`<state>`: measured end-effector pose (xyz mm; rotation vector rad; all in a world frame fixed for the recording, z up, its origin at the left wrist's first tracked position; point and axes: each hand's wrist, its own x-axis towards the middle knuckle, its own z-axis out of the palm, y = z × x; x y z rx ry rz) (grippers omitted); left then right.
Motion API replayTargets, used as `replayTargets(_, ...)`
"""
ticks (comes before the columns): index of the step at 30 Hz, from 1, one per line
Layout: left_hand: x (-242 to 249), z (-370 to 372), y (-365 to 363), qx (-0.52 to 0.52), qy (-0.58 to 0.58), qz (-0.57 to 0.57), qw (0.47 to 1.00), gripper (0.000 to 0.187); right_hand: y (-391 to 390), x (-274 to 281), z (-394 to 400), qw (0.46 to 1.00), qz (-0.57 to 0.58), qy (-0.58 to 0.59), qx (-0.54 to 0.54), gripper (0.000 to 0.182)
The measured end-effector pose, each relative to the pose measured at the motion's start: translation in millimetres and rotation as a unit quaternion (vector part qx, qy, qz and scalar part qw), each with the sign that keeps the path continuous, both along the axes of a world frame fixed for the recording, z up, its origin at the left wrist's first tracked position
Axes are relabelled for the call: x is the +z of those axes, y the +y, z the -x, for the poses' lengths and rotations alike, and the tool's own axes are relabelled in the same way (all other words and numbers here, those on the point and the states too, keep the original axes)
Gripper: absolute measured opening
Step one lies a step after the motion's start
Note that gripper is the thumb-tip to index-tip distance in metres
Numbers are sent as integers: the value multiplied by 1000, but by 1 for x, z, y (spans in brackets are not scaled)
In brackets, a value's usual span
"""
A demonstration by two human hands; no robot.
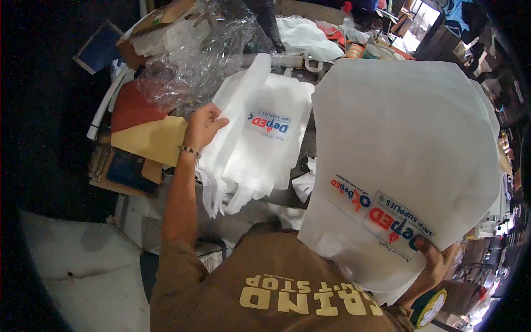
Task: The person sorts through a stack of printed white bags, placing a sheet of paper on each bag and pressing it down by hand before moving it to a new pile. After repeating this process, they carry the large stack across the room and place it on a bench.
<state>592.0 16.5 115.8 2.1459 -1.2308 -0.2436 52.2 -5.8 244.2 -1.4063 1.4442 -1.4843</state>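
Note:
My left hand [204, 126], with a beaded bracelet at the wrist, pinches the left edge of a white fabric bag [243, 105]. That bag is folded over on a stack of white printed bags [276, 144], whose handles hang toward me. On the right, my right hand [434, 260] grips the lower edge of large white printed sheets [409, 133], held up close to my body. The thumb lies over the print and the other fingers are behind the sheets.
Crumpled clear plastic [193, 66] lies beyond my left hand. A red and yellow piece [146, 133] sits at the left above stacked boards [130, 171]. More white material [307, 39] lies at the back. A round green and yellow object [431, 310] is at lower right.

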Motion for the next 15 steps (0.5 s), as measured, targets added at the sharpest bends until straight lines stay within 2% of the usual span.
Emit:
replayTargets(2,-14,8,-3,1,49,147,988,21,0,-1,0,1000,2,-1,2,60)
replayTargets(3,-25,13,-7,0,48,147,988,21,1,-2,0,1000,1,-1,5,60)
replayTargets(5,-46,29,-17,-106,-121,153,975,23,-1,-2,-2,1000,2,1,8,60)
replayTargets(7,-64,75,-27,-100,-139,-45,984,31,-1,-2,-3,1000,-1,-1,15,60)
replayTargets(9,-83,139,-34,1,-263,-33,964,31,-1,-1,-3,1000,-4,-3,17,60)
replayTargets(10,-89,147,-34,0,-263,-31,964,31,-1,-2,-4,1000,-4,-4,18,60)
replayTargets(12,-101,156,-37,-32,-181,-70,980,31,1,0,-4,1000,-6,-6,15,60)
replayTargets(13,-112,145,-45,-36,-181,-67,981,31,1,0,-4,1000,-4,-10,13,60)
replayTargets(15,-133,108,-53,-87,-82,-147,982,37,1,-2,-2,1000,-1,-15,8,59)
